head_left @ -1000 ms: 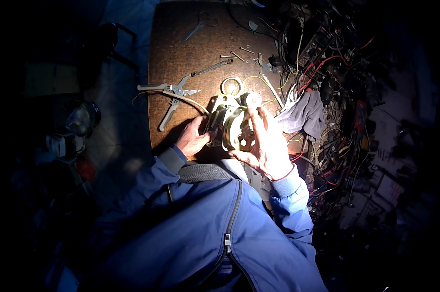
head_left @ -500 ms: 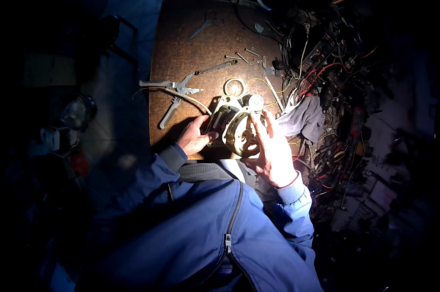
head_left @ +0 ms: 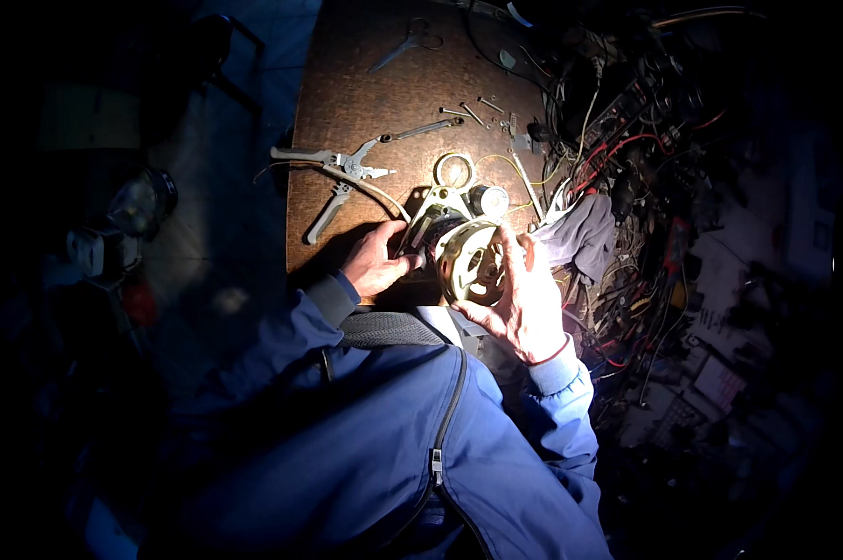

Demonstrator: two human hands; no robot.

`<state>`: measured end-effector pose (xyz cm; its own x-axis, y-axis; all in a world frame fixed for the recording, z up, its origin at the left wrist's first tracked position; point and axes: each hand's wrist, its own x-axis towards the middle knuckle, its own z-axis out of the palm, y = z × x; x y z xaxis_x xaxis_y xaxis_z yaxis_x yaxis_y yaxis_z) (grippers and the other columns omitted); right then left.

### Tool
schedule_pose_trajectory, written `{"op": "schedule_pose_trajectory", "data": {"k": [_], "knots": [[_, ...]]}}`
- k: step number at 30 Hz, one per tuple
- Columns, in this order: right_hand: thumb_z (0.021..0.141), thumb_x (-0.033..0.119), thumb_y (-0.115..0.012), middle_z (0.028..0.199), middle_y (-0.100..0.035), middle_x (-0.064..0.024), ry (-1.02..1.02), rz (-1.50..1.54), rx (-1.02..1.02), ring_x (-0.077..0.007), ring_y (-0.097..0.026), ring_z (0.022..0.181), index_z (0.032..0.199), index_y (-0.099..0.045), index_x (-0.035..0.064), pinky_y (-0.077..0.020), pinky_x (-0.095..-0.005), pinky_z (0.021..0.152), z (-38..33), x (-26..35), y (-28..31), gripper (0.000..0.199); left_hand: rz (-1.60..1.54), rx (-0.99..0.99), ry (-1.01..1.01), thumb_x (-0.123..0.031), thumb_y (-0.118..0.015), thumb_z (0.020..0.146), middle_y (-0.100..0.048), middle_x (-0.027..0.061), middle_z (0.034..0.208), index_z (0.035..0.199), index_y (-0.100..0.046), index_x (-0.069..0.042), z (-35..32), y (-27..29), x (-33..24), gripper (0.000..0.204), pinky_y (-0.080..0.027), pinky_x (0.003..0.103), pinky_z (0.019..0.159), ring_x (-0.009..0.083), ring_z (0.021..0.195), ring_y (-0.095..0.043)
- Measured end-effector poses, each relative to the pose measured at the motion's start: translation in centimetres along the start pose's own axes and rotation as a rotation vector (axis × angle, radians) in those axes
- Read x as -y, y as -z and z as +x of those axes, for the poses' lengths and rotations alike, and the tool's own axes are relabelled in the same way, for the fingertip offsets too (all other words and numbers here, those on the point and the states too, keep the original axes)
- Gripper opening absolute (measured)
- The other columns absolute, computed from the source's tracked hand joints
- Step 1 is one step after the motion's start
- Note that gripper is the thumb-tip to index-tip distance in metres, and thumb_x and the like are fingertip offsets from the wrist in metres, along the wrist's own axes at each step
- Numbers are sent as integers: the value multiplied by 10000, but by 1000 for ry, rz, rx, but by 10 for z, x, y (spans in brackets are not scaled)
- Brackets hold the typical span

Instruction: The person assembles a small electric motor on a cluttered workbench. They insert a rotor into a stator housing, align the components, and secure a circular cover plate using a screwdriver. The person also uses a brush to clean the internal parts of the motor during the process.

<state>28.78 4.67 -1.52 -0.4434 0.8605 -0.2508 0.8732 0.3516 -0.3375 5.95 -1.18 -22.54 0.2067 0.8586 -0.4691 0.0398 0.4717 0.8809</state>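
Between the two hands sits a small motor assembly (head_left: pixel 459 245), held just above the near edge of the wooden table (head_left: pixel 347 112). It has a round, pale greenish end plate with several holes, turned toward the camera, a dark core behind this plate, and a light metal bracket which goes up to a ring and a small round silver part. The left hand (head_left: pixel 376 263) grasps the dark side of the assembly with bent fingers. The right hand (head_left: pixel 524 303) holds the plate from the other side; its fingers are stretched along the rim and the thumb lies under it. Beyond the left hand, a wire stripper (head_left: pixel 333 168) lies flat on the table, well apart. Beside the right hand is a grey cloth (head_left: pixel 585 233), and past it a heap of wires (head_left: pixel 645 159), too dark and tangled to separate. The inside of the motor is in shadow.
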Motion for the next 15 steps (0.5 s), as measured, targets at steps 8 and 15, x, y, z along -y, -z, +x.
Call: {"op": "schedule_pose_trajectory", "data": {"k": [8, 15], "knots": [[648, 464, -962, 1445, -495, -334, 20, -89, -68, -460, -611, 1189, 1589, -380, -11, -552, -487, 973, -4, 6, -12, 1204, -24, 25, 12, -107, -788, 948, -671, 123, 1268, 1494, -455, 51, -1, 1, -6, 659, -579, 296, 831, 149, 986, -694], [673, 378, -969, 1344, -597, -270, 21, -106, 49, -412, -647, 1133, 1614, -368, 20, -557, -451, 945, 4, 15, -5, 1172, -76, 55, -15, -61, -732, 930, -617, 188, 1383, 1516, -421, 63, -3, 5, -8, 676, -582, 338, 932, 213, 1124, -673]]}}
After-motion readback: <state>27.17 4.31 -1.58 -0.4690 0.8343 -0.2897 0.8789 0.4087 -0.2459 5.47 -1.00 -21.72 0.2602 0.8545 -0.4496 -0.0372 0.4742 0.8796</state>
